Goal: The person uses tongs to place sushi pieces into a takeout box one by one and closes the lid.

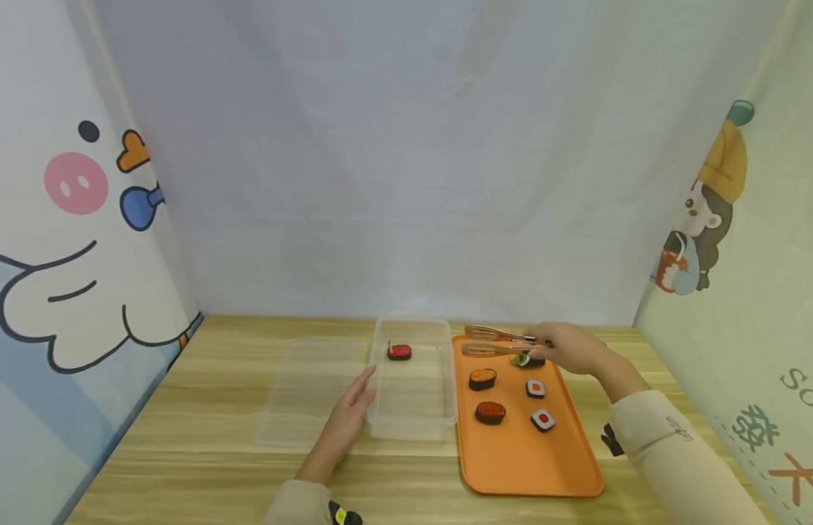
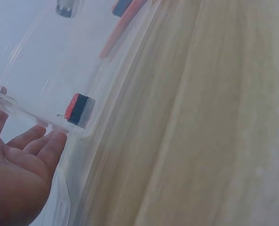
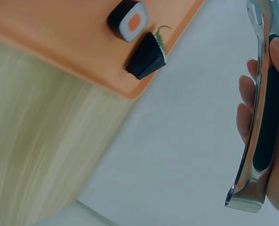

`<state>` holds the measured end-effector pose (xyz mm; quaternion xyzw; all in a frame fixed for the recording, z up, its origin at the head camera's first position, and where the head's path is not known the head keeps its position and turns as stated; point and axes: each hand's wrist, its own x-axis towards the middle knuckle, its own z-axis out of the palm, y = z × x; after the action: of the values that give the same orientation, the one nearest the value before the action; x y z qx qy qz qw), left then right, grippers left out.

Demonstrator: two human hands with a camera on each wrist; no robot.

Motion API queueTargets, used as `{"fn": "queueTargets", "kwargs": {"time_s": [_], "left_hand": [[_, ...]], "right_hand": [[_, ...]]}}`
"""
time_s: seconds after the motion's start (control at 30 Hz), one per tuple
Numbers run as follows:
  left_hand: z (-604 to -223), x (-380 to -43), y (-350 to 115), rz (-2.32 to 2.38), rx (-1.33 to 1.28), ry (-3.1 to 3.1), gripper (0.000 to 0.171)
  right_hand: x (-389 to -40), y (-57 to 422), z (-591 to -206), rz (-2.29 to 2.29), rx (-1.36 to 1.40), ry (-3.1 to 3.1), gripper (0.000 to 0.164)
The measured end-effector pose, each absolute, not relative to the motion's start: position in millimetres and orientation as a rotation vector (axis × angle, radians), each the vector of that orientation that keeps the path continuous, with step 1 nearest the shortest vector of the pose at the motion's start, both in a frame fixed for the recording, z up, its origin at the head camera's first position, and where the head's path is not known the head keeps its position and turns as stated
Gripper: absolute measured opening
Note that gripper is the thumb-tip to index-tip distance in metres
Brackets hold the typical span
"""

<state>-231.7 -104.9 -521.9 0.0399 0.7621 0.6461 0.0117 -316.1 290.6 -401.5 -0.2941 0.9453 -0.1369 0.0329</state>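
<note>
Table (image 1: 203,415): pale, wood-grained. Orange tray (image 1: 527,467): smooth, round-cornered, long axis running away from the person. Clear box (image 1: 413,421): thin plastic, uncovered, just left of the tray. Flat lid (image 1: 304,397): translucent, left of the box. Left hand (image 1: 345,415): fingers extended, touching the box's left side, grasping nothing. Right hand (image 1: 573,348): the nearer to the tray, gripping tongs (image 3: 269,122) — shiny metal, dark grip insets, arms parted, tips pointing left across the tray's far end, nothing visible between them. Dark cone roll (image 3: 147,56): green-tufted, at the tray's far end, just below the right hand — tuft leftward. Also on the tray: two oval pieces (image 1: 490,413), two squarish rolls (image 1: 542,420). Red-topped piece (image 1: 399,353): in the box, far end.
</note>
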Motion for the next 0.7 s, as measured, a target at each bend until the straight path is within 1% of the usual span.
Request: {"fn": "queueTargets", "kwargs": {"time_s": [0.03, 0.07, 0.4, 0.7], "left_hand": [[-523, -232, -105, 2.012, 0.125, 2.378, 0.05], [-523, -233, -105, 2.012, 0.122, 2.375, 0.049], [-522, -232, -106, 2.002, 0.132, 2.404, 0.049], [-524, -233, -105, 2.004, 0.114, 2.395, 0.049]], "right_hand": [[-315, 293, -403, -0.411, -0.923, 2.916, 0.036], [-313, 296, -403, -0.404, -0.937, 2.914, 0.04], [-308, 304, -420, -0.384, -0.932, 2.821, 0.042], [-309, 305, -441, -0.315, -0.976, 2.834, 0.033]]}}
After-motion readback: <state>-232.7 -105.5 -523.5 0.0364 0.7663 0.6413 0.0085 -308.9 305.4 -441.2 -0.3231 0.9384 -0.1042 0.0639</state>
